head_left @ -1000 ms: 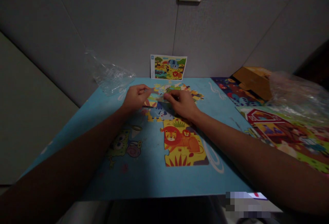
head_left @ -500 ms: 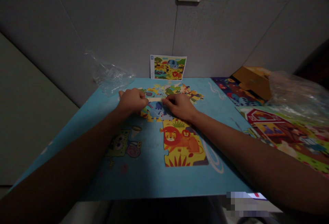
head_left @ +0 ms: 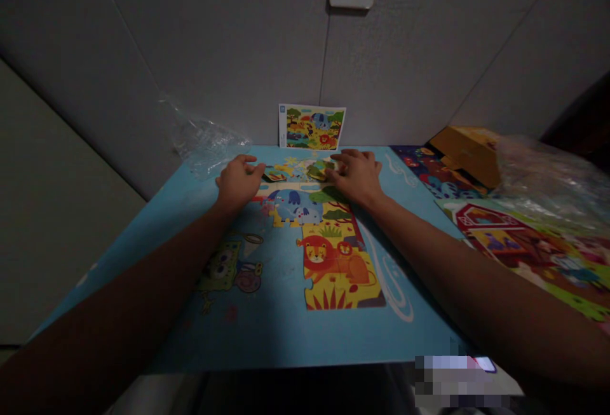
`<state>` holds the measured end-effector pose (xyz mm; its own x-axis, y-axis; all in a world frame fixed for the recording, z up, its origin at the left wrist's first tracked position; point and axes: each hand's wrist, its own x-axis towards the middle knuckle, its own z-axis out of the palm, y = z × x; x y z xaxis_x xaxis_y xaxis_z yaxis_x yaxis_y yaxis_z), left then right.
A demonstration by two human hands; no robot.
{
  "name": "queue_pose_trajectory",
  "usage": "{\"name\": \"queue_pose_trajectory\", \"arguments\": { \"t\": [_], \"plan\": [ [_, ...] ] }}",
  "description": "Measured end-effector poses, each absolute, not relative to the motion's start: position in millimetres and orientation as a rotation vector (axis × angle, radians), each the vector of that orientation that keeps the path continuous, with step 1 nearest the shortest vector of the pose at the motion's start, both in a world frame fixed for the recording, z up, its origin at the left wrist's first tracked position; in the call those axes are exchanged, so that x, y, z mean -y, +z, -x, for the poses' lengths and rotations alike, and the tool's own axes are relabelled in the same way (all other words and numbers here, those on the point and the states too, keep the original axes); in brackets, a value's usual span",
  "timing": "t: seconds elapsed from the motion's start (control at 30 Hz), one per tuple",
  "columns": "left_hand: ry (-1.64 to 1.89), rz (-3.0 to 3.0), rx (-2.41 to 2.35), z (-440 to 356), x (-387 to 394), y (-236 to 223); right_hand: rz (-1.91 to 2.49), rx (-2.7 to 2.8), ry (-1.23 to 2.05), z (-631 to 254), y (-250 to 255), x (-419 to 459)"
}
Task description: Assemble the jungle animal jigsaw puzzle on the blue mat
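Note:
My left hand (head_left: 239,180) is at the back left of the table, fingers apart, its thumb beside a loose puzzle piece (head_left: 275,174). Opposite it, my right hand (head_left: 358,176) spreads its fingers over the pile's right side. Its thumb is at the edge of a green puzzle piece (head_left: 318,170); whether it grips the piece is hard to see. More loose pieces lie between the hands, partly hidden. In front of them is a joined puzzle section with blue elephants (head_left: 296,206) and a green tree. Below it, a joined lion section (head_left: 336,269) extends toward me.
A picture card (head_left: 312,126) leans against the wall at the back. Clear plastic wrap (head_left: 207,145) lies at the back left. At the right are a colourful farm picture (head_left: 519,243), an orange-brown box (head_left: 467,154) and more plastic wrap (head_left: 548,170). The blue table (head_left: 267,339) has printed cartoon figures.
My hands have moved apart from the pale strip they both pinched, and their fingers have opened. The elephant section's top now lies uncovered. Both hands are now beside the loose pieces behind it.

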<state>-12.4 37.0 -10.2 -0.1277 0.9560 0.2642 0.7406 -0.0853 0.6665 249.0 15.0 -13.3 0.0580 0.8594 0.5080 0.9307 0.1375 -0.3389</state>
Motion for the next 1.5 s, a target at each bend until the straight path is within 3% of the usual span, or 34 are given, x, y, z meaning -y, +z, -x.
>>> {"name": "queue_pose_trajectory", "arguments": {
  "t": [0.33, 0.53, 0.63, 0.8, 1.0, 1.23, 1.37, 1.5],
  "plan": [
    [1.201, -1.504, -2.139, 11, -40, -14, 1.663, 2.047, -0.127, -244, -13, -17],
    [1.33, -1.615, -1.939, 12, -35, -15, 1.578, 1.97, -0.13, -238, -4, -8],
    [1.377, -2.015, -1.786, 17, -24, -7, 1.464, 2.028, -0.07, -227, 4, 8],
    [1.029, -2.763, -1.159, 32, -12, 15, 1.121, 2.433, 0.261, -204, 17, 37],
    [0.395, -2.876, -0.849, 40, -11, 27, 0.956, 2.513, 0.326, -204, 14, 38],
    [0.309, -2.802, -1.369, 27, -8, 22, 1.081, 2.304, 0.024, -213, 5, 23],
    [0.356, -2.599, -1.855, 28, -15, 21, 1.603, 1.905, -0.218, -228, -2, 6],
    [0.215, -2.452, -2.035, 29, -22, 18, 1.916, 1.769, -0.137, -246, -8, -11]
  ]
}}
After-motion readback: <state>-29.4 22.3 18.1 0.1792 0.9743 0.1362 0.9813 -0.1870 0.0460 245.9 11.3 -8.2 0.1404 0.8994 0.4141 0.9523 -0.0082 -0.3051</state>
